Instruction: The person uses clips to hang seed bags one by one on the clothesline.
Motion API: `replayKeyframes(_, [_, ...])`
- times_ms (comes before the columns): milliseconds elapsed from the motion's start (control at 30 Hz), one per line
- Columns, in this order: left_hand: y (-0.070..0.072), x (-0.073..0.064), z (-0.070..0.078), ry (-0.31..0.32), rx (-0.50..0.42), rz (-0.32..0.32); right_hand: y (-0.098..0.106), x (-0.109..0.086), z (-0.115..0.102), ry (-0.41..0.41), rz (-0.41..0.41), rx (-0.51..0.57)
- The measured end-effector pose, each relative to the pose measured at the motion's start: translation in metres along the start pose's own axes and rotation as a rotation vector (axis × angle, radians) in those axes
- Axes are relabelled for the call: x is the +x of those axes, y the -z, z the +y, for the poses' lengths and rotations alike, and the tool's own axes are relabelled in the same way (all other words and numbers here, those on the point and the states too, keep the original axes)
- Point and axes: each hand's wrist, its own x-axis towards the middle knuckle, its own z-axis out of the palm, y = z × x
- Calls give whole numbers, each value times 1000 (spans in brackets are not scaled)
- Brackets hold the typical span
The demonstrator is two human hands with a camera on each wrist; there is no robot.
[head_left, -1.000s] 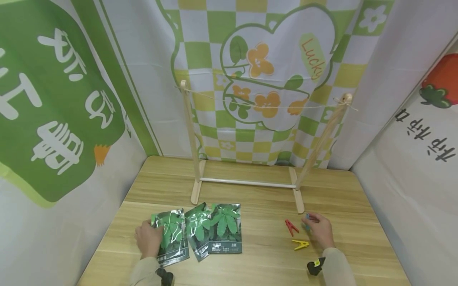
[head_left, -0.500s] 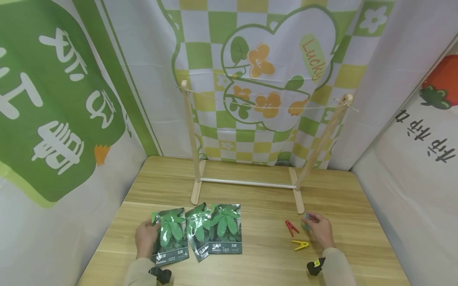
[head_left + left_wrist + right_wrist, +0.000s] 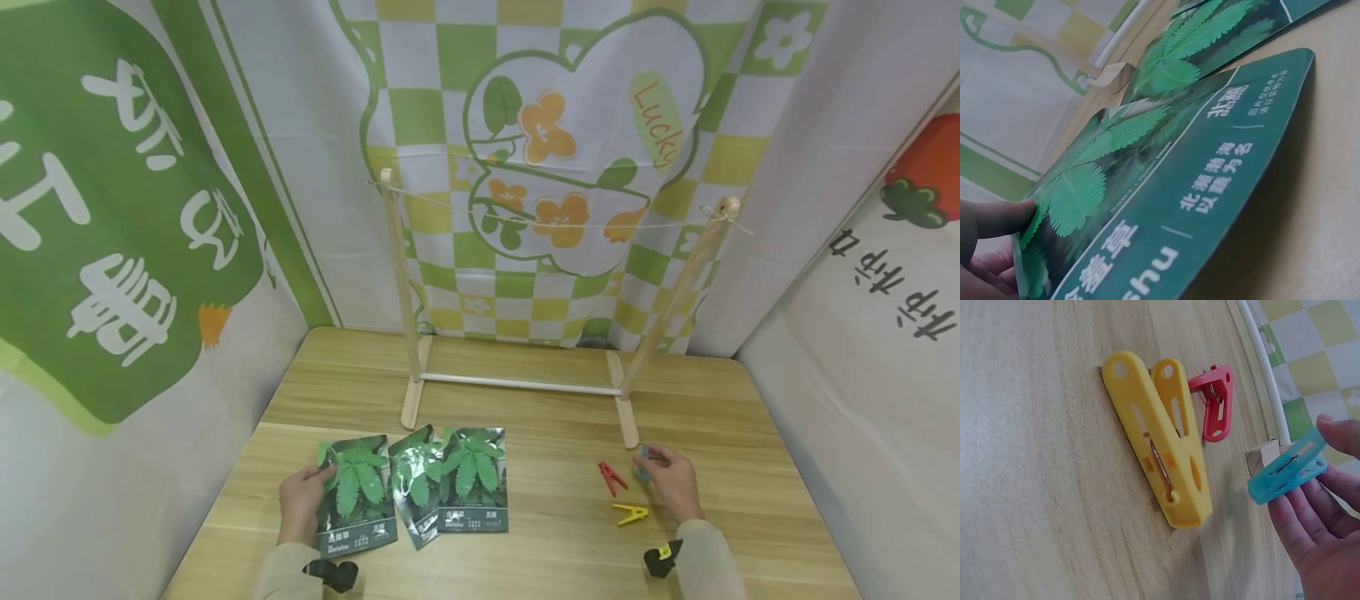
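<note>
My left hand [image 3: 302, 500] pinches the left edge of a green seed packet [image 3: 356, 496] printed with a fern-like leaf. In the left wrist view the thumb lies on the packet's face, and its near edge stands off the table. Two similar packets lie to its right, a tilted one [image 3: 415, 483] partly under an upright one [image 3: 472, 481]. My right hand [image 3: 672, 483] holds a blue clothespin [image 3: 1288, 467] between thumb and fingers. Beside that hand lie a red clothespin [image 3: 612, 478] and a yellow clothespin [image 3: 631, 514] on the table.
Behind the packets stands a wooden frame [image 3: 400, 283] with a thin string [image 3: 525, 222] tied between its two posts. A white rod [image 3: 517, 383] joins its feet. The wooden table [image 3: 555, 467] is enclosed by a checkered curtain [image 3: 525, 304] at the back and printed side panels.
The left hand has shifted slightly left, and its packet has tipped so the glare is gone and its printing shows. My right hand stays nearly still with the blue clothespin.
</note>
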Motion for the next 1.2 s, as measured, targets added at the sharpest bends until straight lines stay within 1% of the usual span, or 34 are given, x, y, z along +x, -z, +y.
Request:
replayKeyframes(133, [3, -1, 2, 25, -18, 1, 1, 0, -2, 7, -1, -8])
replayKeyframes(367, [10, -3, 6, 28, -76, 5, 1, 2, -3, 26, 12, -16])
replayKeyframes(467, [13, -1, 6, 31, -93, 7, 1, 3, -3, 33, 12, -11])
replayKeyframes(767, [19, 1, 10, -20, -139, 27, 2, 7, -6, 38, 16, -3])
replayKeyframes(1000, [20, -1, 17, -22, -148, 52, 7, 7, -11, 19, 41, 4])
replayKeyframes(1200, [21, -1, 19, -17, -175, 61, 9, 8, -17, 19, 34, 19])
